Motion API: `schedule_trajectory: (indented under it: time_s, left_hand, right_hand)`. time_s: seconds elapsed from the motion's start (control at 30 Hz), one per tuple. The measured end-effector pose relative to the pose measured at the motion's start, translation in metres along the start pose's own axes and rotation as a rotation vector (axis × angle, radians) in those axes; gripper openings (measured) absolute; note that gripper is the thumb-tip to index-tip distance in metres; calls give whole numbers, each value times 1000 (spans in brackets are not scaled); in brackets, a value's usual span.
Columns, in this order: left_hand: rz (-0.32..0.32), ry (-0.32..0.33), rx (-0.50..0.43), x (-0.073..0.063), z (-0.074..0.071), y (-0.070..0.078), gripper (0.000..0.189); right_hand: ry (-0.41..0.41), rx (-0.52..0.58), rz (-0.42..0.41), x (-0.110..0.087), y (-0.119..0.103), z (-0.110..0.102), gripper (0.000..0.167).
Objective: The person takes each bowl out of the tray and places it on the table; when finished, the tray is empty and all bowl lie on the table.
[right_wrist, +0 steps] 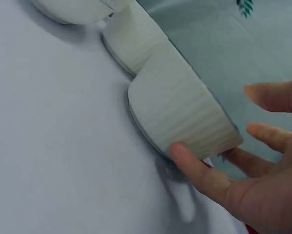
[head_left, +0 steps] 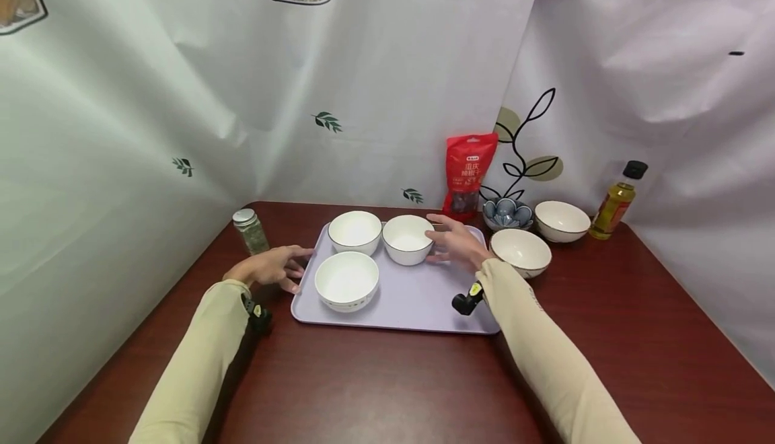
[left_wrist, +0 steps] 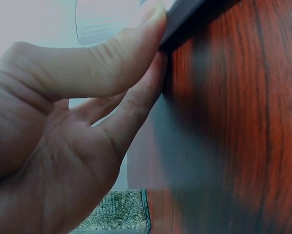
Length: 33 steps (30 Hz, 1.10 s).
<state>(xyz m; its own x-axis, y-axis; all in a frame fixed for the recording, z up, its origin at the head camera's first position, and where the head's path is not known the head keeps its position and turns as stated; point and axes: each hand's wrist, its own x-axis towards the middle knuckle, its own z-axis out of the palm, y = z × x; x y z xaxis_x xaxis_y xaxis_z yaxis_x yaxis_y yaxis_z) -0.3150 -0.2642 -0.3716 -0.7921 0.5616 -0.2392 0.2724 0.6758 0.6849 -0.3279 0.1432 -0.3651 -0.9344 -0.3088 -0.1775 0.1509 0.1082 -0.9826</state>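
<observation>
A pale lilac tray [head_left: 418,296] lies on the table with three white bowls on its left and middle part. At its left edge, my left hand [head_left: 272,268] pinches the rim; in the left wrist view thumb and fingers meet at the dark tray edge [left_wrist: 187,24]. My right hand [head_left: 457,243] reaches over the tray to the back middle bowl [head_left: 407,237]. Its fingers are spread, and in the right wrist view one fingertip [right_wrist: 177,151] touches the bowl's side low down. A second bowl [head_left: 354,230] stands beside that one, and a larger bowl [head_left: 346,280] sits in front.
Right of the tray stand two more white bowls, one nearer [head_left: 521,250] and one farther [head_left: 562,220]. Blue-grey dishes [head_left: 507,214], a red bag [head_left: 467,171] and an oil bottle [head_left: 614,205] line the back. A spice jar [head_left: 251,231] stands at the left.
</observation>
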Motion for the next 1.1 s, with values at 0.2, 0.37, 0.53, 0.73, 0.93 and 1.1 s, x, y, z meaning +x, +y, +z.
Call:
schedule_trajectory:
  time_s: [0.2, 0.37, 0.53, 0.73, 0.93, 1.1]
  left_hand:
    - [-5, 4, 8, 1, 1, 0, 99]
    - [8, 10, 21, -1, 2, 0, 100]
    - [31, 19, 9, -1, 2, -2, 100]
    - [21, 15, 1, 0, 2, 0, 100]
    - [9, 14, 14, -2, 1, 1, 100]
    - [2, 15, 7, -2, 1, 1, 100]
  right_hand:
    - [-26, 91, 23, 7, 9, 1, 62]
    - [0, 97, 24, 11, 12, 4, 64]
    - [56, 116, 15, 12, 13, 7, 67]
    - [85, 118, 9, 9, 11, 7, 70]
    - [52, 85, -12, 2, 9, 2, 71]
    - [61, 81, -4, -7, 2, -7, 71]
